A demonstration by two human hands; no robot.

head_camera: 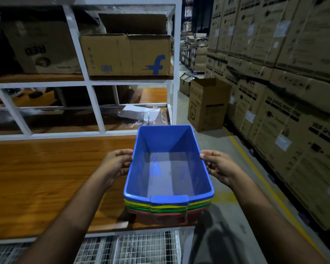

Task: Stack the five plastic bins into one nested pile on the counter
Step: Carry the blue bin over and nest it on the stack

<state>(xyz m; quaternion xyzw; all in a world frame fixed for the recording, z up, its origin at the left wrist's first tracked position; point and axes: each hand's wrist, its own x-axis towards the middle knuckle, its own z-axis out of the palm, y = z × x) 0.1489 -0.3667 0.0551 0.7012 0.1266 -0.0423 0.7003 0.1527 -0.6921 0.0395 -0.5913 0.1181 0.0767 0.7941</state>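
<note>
Two bare forearms reach in from the bottom edge toward a nested pile of bins at the right end of the wooden counter (pixel 46 178). To the right, stacked cardboard cartons (pixel 286 77) fill the wall side of the aisle, and behind the counter a white shelf frame (pixel 95 109) carries a cardboard box (pixel 126 54) printed with a blue letter f; an open carton (pixel 208 105) stands on the floor beyond the counter's end. In the pile, the blue bin (pixel 170 164) sits on top, open side up, with yellow (pixel 137 203), green (pixel 139 208) and red (pixel 160 218) rims showing in layers under its near edge; how many bins lie below cannot be counted for certain. On either long side, the left hand (pixel 115 164) and the right hand (pixel 220 167) grip the blue bin's rim, fingers curled onto its edge. A wire-mesh panel (pixel 131 248) shows below the counter's front edge.
</note>
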